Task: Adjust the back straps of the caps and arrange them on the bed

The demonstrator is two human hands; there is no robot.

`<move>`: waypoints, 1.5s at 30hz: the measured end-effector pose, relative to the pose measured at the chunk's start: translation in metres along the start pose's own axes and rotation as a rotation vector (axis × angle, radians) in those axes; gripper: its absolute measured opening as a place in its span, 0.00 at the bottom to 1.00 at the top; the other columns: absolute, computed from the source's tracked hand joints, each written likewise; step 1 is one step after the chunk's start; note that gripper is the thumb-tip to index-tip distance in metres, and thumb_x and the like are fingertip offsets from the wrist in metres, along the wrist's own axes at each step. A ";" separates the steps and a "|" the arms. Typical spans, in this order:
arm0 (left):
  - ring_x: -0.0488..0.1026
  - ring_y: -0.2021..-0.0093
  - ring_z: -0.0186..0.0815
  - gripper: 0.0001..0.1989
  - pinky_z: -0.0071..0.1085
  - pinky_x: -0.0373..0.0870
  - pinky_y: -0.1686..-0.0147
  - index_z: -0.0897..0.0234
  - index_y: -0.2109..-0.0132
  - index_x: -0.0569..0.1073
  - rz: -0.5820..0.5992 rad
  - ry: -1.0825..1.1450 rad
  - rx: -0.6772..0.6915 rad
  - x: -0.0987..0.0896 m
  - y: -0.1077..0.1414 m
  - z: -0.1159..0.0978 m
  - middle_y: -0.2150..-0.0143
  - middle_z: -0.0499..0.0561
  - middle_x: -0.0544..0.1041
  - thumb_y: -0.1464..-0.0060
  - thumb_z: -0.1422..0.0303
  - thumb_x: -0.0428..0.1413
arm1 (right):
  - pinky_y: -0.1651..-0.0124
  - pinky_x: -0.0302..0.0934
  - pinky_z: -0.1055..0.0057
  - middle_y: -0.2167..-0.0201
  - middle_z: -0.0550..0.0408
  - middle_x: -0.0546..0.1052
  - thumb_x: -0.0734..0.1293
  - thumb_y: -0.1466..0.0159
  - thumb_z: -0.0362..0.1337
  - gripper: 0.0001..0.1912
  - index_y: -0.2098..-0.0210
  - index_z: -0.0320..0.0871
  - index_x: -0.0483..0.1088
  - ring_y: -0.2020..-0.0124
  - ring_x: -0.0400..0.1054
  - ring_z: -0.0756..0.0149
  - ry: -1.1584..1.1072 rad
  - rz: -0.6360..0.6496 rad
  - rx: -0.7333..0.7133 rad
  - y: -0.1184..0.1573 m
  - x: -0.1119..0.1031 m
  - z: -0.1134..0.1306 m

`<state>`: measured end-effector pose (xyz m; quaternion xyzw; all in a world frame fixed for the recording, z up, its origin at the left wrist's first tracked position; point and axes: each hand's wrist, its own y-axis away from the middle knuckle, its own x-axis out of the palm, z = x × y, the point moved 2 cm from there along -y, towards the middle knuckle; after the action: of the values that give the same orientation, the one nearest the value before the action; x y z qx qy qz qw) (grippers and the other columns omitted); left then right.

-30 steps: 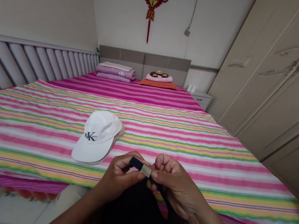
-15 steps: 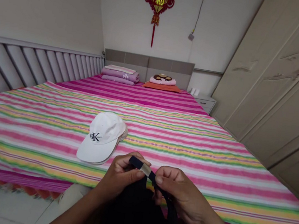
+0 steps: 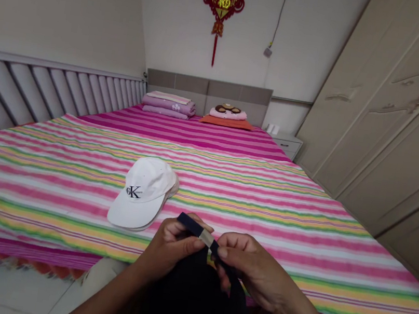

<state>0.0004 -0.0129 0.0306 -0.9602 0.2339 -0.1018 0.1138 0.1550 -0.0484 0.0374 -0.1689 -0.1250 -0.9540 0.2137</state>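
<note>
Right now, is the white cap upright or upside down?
Upright: the white cap sits crown up on the striped bedspread, logo showing.

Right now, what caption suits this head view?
Left hand and right hand hold the strap of a dark cap, near a white baseball cap on a striped bedspread.

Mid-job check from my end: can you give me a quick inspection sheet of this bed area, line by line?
Surface: striped bedspread lying flat over the bed.
Job's things: black cap below the hands; its black strap carries a metal slider.
Clutter: white cap on the bedspread, left of the hands.
Hands: left hand and right hand pinch the strap either side of the slider.
Cables: thin wire on the far wall.
Surroundings: wardrobe at right; folded bedding by the headboard.
</note>
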 end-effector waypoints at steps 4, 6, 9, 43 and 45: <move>0.68 0.68 0.31 0.07 0.25 0.63 0.66 0.64 0.67 0.75 0.022 -0.041 0.011 0.002 -0.002 -0.001 0.70 0.47 0.71 0.57 0.68 0.59 | 0.87 0.47 0.83 0.87 0.62 0.66 0.68 0.49 0.40 0.12 0.78 0.37 0.65 0.89 0.54 0.81 0.025 -0.032 -0.059 -0.002 0.001 0.003; 0.67 0.68 0.30 0.07 0.25 0.62 0.67 0.63 0.67 0.75 0.048 -0.054 0.019 0.003 -0.002 -0.002 0.71 0.47 0.71 0.57 0.68 0.59 | 0.87 0.46 0.82 0.88 0.63 0.65 0.68 0.49 0.40 0.12 0.78 0.38 0.65 0.90 0.52 0.81 0.035 -0.043 -0.065 -0.003 0.003 0.005; 0.67 0.67 0.30 0.07 0.24 0.62 0.66 0.63 0.66 0.74 0.069 -0.052 0.035 0.003 -0.002 -0.004 0.69 0.47 0.71 0.57 0.69 0.59 | 0.87 0.45 0.82 0.90 0.64 0.64 0.68 0.49 0.40 0.11 0.78 0.38 0.65 0.91 0.50 0.82 0.044 -0.045 -0.067 -0.002 0.005 0.009; 0.68 0.78 0.32 0.26 0.26 0.64 0.76 0.71 0.70 0.74 0.418 0.519 -0.403 -0.011 -0.031 0.002 0.77 0.52 0.73 0.74 0.53 0.63 | 0.80 0.54 0.82 0.86 0.62 0.66 0.74 0.56 0.38 0.14 0.77 0.37 0.68 0.86 0.58 0.79 -0.348 0.109 -0.269 0.019 -0.028 0.022; 0.67 0.80 0.29 0.21 0.24 0.63 0.78 0.70 0.73 0.73 0.397 0.536 -0.395 -0.013 -0.029 0.018 0.79 0.50 0.72 0.71 0.56 0.63 | 0.77 0.57 0.82 0.82 0.60 0.69 0.74 0.56 0.37 0.13 0.75 0.38 0.69 0.82 0.62 0.77 -0.364 0.042 -0.283 0.015 -0.024 0.029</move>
<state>0.0058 0.0219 0.0191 -0.8389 0.4520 -0.2780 -0.1211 0.1898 -0.0434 0.0571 -0.3689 -0.0231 -0.9112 0.1817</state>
